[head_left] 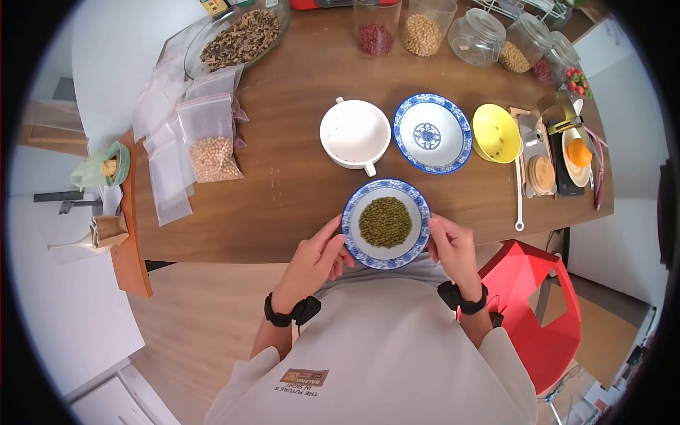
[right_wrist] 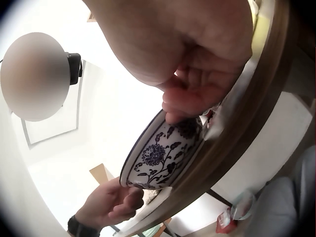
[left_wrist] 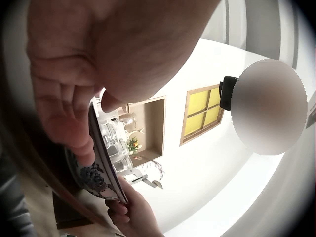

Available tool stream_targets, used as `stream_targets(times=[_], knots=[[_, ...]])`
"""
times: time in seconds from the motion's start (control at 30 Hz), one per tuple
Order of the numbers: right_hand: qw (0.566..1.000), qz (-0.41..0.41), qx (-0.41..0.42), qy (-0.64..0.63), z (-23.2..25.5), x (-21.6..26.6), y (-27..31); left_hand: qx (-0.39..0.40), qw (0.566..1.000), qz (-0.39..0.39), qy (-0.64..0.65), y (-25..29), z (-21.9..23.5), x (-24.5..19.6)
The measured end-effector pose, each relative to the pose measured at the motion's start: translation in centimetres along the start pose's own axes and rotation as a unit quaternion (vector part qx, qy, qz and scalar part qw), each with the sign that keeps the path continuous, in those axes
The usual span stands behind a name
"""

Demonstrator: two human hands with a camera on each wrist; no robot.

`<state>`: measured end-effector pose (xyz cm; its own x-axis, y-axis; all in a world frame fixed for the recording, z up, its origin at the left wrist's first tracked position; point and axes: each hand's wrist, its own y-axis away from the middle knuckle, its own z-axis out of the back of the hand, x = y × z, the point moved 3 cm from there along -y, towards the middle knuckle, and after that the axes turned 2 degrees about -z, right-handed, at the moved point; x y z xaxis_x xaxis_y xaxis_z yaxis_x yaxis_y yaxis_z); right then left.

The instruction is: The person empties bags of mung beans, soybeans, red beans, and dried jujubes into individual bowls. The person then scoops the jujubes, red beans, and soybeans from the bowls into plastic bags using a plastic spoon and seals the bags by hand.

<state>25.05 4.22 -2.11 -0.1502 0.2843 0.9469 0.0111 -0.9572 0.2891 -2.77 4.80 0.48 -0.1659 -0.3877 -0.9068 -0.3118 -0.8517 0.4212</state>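
A blue-and-white patterned bowl (head_left: 360, 249) with green mung beans (head_left: 386, 222) in it is level at the table's front edge. My left hand (head_left: 315, 256) grips its left side, thumb near the rim and fingers curled below. On the opposite side my right hand (head_left: 454, 249) holds the rim, its thumb on top. From the right wrist view, the floral outer wall of the bowl (right_wrist: 155, 155) shows between both hands. Just beyond are a white two-handled bowl (head_left: 354, 134), a second blue-and-white bowl (head_left: 446, 152) and a yellow bowl (head_left: 496, 131).
Zip bags, one with chickpeas (head_left: 212, 159), lie at the left. A glass dish (head_left: 273, 49) of dried pieces stands behind them. Jars (head_left: 478, 35) of beans line the back. At the right are a wooden lid (head_left: 542, 175) and a spoon (head_left: 519, 205). A red chair (head_left: 524, 304) stands beside me.
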Motion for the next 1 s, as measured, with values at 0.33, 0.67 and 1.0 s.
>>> stream_targets(times=[0.33,0.67,1.0], knots=[[0.995,0.007,0.1,-0.01,-6.4,3.6,-2.4,-0.112,0.991,-0.036,0.06,3.2,6.0,3.3],[0.946,0.239,-0.07,0.206,-6.5,6.8,-6.8,-0.211,0.972,-0.085,0.064,1.9,11.4,2.3],[0.948,0.217,-0.042,0.228,-7.0,6.9,-7.7,-0.204,0.972,-0.101,0.056,-2.0,14.0,0.9]])
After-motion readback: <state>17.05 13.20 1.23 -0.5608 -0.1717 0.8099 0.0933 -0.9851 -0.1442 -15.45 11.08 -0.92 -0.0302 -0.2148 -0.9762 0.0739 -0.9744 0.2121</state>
